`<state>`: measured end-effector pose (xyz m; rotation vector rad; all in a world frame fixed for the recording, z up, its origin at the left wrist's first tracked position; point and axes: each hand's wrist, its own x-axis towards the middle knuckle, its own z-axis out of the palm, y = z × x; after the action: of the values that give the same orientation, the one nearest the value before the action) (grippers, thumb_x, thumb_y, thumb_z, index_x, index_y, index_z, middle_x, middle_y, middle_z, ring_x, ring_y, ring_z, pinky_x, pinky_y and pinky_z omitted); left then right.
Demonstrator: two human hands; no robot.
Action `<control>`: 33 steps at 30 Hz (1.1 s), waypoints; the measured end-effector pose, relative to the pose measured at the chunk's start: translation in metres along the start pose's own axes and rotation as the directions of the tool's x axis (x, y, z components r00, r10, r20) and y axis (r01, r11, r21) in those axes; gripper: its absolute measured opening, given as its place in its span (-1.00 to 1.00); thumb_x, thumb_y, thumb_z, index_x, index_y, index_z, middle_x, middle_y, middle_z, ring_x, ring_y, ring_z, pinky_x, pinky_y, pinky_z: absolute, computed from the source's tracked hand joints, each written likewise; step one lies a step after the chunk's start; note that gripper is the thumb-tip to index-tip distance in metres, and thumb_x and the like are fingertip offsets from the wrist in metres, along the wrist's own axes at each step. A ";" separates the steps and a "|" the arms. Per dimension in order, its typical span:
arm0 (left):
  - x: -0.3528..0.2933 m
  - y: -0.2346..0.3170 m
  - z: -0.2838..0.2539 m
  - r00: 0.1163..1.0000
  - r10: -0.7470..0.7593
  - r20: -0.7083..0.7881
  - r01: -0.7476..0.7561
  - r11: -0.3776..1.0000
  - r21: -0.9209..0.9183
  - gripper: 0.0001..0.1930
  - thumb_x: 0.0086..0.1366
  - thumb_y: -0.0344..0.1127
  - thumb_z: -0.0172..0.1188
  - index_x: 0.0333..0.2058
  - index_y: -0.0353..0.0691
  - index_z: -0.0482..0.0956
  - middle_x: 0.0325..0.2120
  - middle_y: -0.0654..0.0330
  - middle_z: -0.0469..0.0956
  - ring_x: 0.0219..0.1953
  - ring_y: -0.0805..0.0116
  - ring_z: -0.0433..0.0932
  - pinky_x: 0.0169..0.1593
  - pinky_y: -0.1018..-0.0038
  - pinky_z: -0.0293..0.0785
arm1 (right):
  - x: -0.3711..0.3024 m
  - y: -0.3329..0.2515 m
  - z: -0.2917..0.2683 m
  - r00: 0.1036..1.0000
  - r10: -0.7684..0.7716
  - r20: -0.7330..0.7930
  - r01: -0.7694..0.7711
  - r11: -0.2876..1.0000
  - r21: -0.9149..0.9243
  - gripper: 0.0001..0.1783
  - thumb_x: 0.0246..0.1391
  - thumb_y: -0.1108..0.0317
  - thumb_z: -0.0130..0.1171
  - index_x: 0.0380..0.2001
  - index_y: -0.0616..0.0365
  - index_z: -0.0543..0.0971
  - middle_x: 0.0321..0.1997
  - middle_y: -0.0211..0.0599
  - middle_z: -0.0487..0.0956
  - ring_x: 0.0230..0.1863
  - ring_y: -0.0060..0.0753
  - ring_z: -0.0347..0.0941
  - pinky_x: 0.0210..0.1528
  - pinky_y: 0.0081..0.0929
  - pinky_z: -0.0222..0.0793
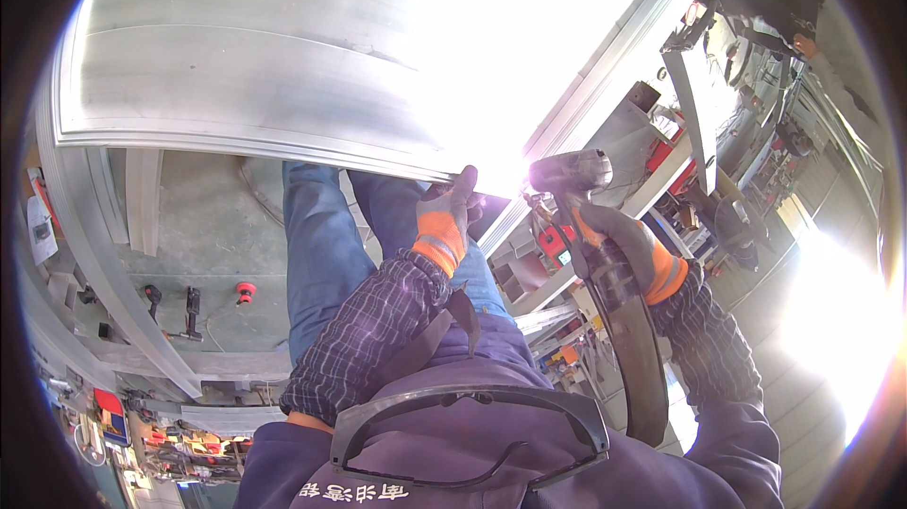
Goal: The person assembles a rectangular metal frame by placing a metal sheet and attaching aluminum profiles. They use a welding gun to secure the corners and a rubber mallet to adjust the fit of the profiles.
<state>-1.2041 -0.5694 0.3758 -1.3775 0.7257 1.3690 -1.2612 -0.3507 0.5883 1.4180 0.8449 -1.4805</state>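
Observation:
A large silvery metal frame (255,145) with a shiny inner panel (236,65) spans the upper part of the head view. My left hand (444,216), in a grey and orange glove, grips its near edge by the corner, thumb on top and the other fingers partly hidden. My right hand (628,245), gloved alike, is wrapped round a black gun-shaped welding gun (572,172) whose thick dark sleeve runs down past my forearm. White-violet glare fills the corner at the gun's tip and hides the point of contact.
Power tools (194,311) and a red round tool (246,294) lie below left. Metal beams (113,282) cross there. Racks with red and dark items (675,150) stand right; another person's hand (805,44) shows at upper right. Dark-rimmed glasses (472,396) sit low in view.

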 end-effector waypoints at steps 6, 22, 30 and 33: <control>-0.006 0.004 0.000 1.000 0.019 -0.017 -0.019 1.000 0.013 -0.60 0.20 0.00 0.58 -0.28 -0.23 0.69 -0.49 0.45 0.55 -0.45 0.61 0.44 -0.36 0.61 0.31 | 0.001 0.016 -0.025 0.985 -0.061 0.164 0.059 0.998 0.013 -0.59 0.46 0.23 0.08 0.18 0.32 0.52 0.02 -0.29 0.63 -0.06 -0.50 0.59 0.06 -0.44 0.54; 0.003 0.002 -0.011 0.996 0.038 0.081 -0.040 0.999 0.022 -0.51 0.26 0.00 0.53 -0.10 -0.29 0.61 -0.28 0.27 0.57 -0.28 0.43 0.52 -0.33 0.56 0.38 | -0.019 0.016 0.005 0.973 -0.210 -0.093 0.160 0.911 -0.380 -0.64 0.51 0.12 -0.05 0.02 0.19 0.55 -0.32 -0.20 0.59 -0.26 -0.37 0.58 -0.18 -0.37 0.52; -0.027 0.032 -0.005 0.981 -0.034 0.189 -0.005 0.978 0.207 -0.64 0.49 -0.16 0.28 -0.03 -0.41 0.58 -0.19 0.12 0.63 -0.23 0.30 0.67 -0.24 0.46 0.62 | -0.060 0.001 0.042 0.935 -0.133 -0.329 0.225 0.939 0.262 -0.64 0.34 0.07 0.13 -0.27 0.21 0.56 -0.42 -0.21 0.61 -0.45 -0.37 0.56 -0.37 -0.43 0.51; -0.058 0.060 -0.024 0.907 -0.336 0.253 0.143 0.813 0.565 -0.29 0.37 0.14 0.35 0.14 -0.47 0.52 0.01 -0.04 0.65 -0.12 0.23 0.70 -0.10 0.36 0.69 | -0.069 0.006 0.040 0.936 -0.266 -0.230 0.313 0.928 0.202 -0.59 0.35 0.03 0.11 -0.29 0.22 0.57 -0.46 -0.14 0.61 -0.49 -0.32 0.55 -0.38 -0.39 0.51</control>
<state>-1.2616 -0.6236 0.4129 -0.7268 0.6067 1.0493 -1.2747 -0.3798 0.6614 1.6949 1.0691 -1.7286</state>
